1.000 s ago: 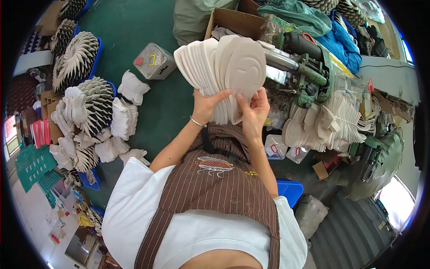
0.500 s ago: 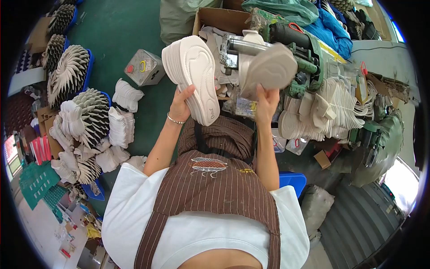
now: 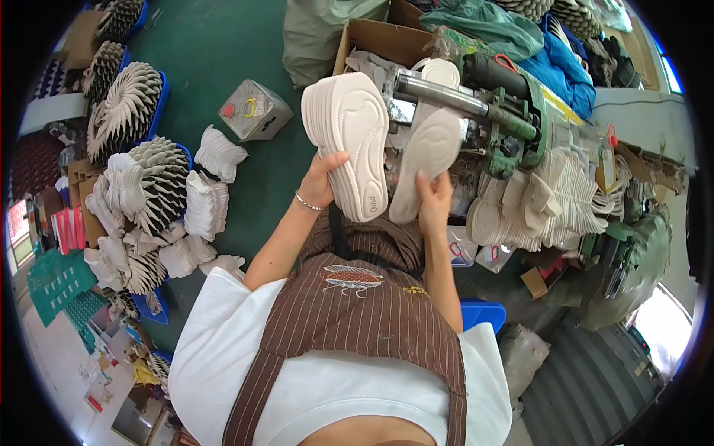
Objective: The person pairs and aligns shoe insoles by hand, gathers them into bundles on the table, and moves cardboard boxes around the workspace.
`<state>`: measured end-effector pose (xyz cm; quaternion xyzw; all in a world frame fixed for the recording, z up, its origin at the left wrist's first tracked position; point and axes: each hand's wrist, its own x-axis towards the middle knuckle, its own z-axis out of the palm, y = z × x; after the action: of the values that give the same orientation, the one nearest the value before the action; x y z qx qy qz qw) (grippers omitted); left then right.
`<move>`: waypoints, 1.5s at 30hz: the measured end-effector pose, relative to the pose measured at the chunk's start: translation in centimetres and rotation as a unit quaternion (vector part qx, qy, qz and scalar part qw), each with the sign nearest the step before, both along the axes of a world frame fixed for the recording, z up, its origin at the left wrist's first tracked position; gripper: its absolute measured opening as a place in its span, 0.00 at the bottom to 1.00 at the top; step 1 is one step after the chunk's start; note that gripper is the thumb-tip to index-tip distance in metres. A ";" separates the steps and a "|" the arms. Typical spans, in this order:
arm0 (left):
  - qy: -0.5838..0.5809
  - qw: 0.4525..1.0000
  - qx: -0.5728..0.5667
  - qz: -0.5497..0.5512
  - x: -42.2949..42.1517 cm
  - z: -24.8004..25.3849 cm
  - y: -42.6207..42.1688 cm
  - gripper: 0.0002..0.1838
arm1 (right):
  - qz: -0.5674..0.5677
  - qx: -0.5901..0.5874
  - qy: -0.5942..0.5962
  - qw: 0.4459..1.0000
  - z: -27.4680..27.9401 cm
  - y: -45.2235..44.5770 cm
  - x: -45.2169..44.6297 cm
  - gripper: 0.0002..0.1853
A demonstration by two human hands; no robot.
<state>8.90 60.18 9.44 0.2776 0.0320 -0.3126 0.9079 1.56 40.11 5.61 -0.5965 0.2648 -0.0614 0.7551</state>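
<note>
Left hand (image 3: 321,182) gripped a thick stack of pale insoles (image 3: 348,134), thumb across the face of the top one. Right hand (image 3: 434,199) pinched a separate pale insole (image 3: 433,149) near its narrower end, just beside the stack; from where I stood, one layer or several, I couldn't tell. Beyond it sat a metal roller (image 3: 439,95), then an open cardboard box (image 3: 390,39). Leftward, a metal can (image 3: 262,117) stood on green floor (image 3: 201,56).
</note>
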 end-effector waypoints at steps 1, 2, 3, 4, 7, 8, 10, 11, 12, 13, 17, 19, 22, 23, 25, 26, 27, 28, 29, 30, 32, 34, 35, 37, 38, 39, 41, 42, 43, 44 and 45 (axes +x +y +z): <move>0.012 1.000 0.013 0.010 -0.3 -0.4 0.1 0.33 | 0.007 0.033 -0.002 0.999 0.1 0.7 -0.3 0.18; 0.017 1.000 0.017 0.012 -0.6 -1.2 0.3 0.33 | 0.011 0.068 0.000 0.998 0.1 1.2 -0.9 0.16; 0.017 0.998 0.057 0.016 -0.9 -2.1 0.4 0.33 | -0.008 0.079 0.012 0.997 -0.8 0.5 -0.5 0.14; 0.012 0.995 0.096 0.018 -1.0 -2.8 0.4 0.33 | -0.030 0.087 0.019 0.996 -1.8 -0.6 0.9 0.12; -0.001 0.989 0.147 0.011 -1.1 -0.9 -1.0 0.31 | 0.024 0.095 0.057 0.994 3.1 0.0 4.2 0.16; -0.024 0.981 0.193 0.007 -1.1 -0.7 -1.4 0.31 | 0.047 0.101 0.077 0.991 4.2 0.8 4.2 0.17; -0.065 0.972 0.226 0.020 -1.0 -1.4 -1.9 0.31 | 0.082 0.035 0.037 0.995 3.6 3.7 2.4 0.11; -0.102 0.959 0.264 0.035 -1.0 -1.8 -2.0 0.31 | 0.064 0.032 0.051 0.996 3.0 3.6 1.1 0.09; -0.101 0.958 0.265 0.035 -1.0 -2.1 -1.8 0.31 | 0.046 0.031 0.067 0.996 2.5 3.4 0.3 0.06; -0.121 0.945 0.301 0.046 -0.8 -2.3 -1.8 0.31 | -0.023 0.056 0.047 0.997 1.8 2.9 0.1 0.06; -0.111 0.945 0.302 0.057 -0.6 -2.2 -1.6 0.31 | -0.076 0.023 0.038 0.996 -1.6 -2.2 2.3 0.07; -0.090 0.957 0.271 0.051 -0.6 -2.3 -1.9 0.30 | -0.044 0.030 0.019 0.998 0.4 -2.1 3.9 0.10; -0.151 0.931 0.327 0.055 -0.4 -2.2 -2.5 0.31 | 0.052 0.046 0.046 0.997 2.1 2.2 3.1 0.10; -0.122 0.942 0.310 0.048 -0.5 -1.6 -2.7 0.31 | 0.055 0.017 0.045 0.997 1.8 3.1 1.9 0.08; -0.090 0.949 0.298 0.045 -0.6 -2.1 -2.4 0.32 | 0.019 0.005 0.082 0.996 0.9 3.1 0.1 0.05; -0.082 0.951 0.292 0.051 -0.8 -3.4 -2.2 0.32 | -0.020 0.020 0.119 0.993 -0.1 1.6 -0.6 0.03; -0.075 0.953 0.287 0.056 -0.9 -4.2 -2.0 0.32 | -0.070 0.001 0.104 0.992 -1.7 0.3 -0.6 0.03; -0.073 0.953 0.287 0.057 -1.0 -3.9 -2.1 0.32 | -0.115 -0.003 0.108 0.987 -2.4 -0.9 -0.1 0.04; -0.047 0.963 0.260 0.048 -0.9 -3.2 -2.2 0.33 | -0.111 -0.023 0.102 0.988 -1.9 -1.6 1.0 0.06; -0.022 0.972 0.232 0.038 -0.9 -2.6 -2.5 0.33 | -0.109 -0.043 0.095 0.989 -0.9 -2.0 2.1 0.07; -0.048 0.963 0.261 0.050 -1.2 -2.3 -3.1 0.34 | -0.128 -0.049 -0.003 0.991 0.2 0.0 4.3 0.08; -0.147 0.923 0.346 0.080 -1.4 -2.7 -3.6 0.33 | 0.033 -0.038 0.068 0.996 1.2 2.4 2.5 0.09; -0.166 0.916 0.352 0.094 -1.2 -2.2 -3.8 0.31 | 0.079 -0.115 0.057 0.989 3.5 4.5 1.8 0.07; -0.171 0.905 0.377 0.101 -1.4 -2.2 -3.7 0.30 | -0.001 -0.036 0.013 0.999 3.2 5.4 0.5 0.04; -0.175 0.892 0.404 0.107 -1.6 -2.2 -3.4 0.29 | 0.002 0.007 0.042 0.999 1.9 4.2 -0.4 0.05; -0.172 0.890 0.408 0.108 -1.8 -2.2 -3.2 0.29 | -0.059 0.027 0.033 0.997 1.1 3.3 -0.3 0.03; -0.139 0.907 0.370 0.146 -1.7 -2.1 -3.6 0.28 | -0.074 -0.001 0.087 0.994 -1.5 -0.4 0.3 0.04; -0.121 0.915 0.348 0.164 -1.8 -2.1 -3.8 0.28 | -0.072 -0.028 0.124 0.989 -1.5 -1.5 0.9 0.06; -0.127 0.914 0.355 0.151 -1.8 -2.3 -3.9 0.28 | -0.074 -0.030 0.127 0.989 -1.6 -1.7 1.1 0.06; -0.128 0.914 0.355 0.151 -1.7 -2.3 -4.1 0.28 | -0.075 -0.003 0.069 0.995 0.3 -0.8 2.4 0.07; -0.161 0.898 0.385 0.141 -1.7 -2.3 -4.2 0.27 | -0.076 0.026 0.012 0.997 2.3 0.5 3.5 0.08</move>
<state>7.18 55.99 7.17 0.6443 0.0420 -0.0954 0.7576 5.11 40.62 7.96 -0.5559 0.3198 -0.1048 0.7601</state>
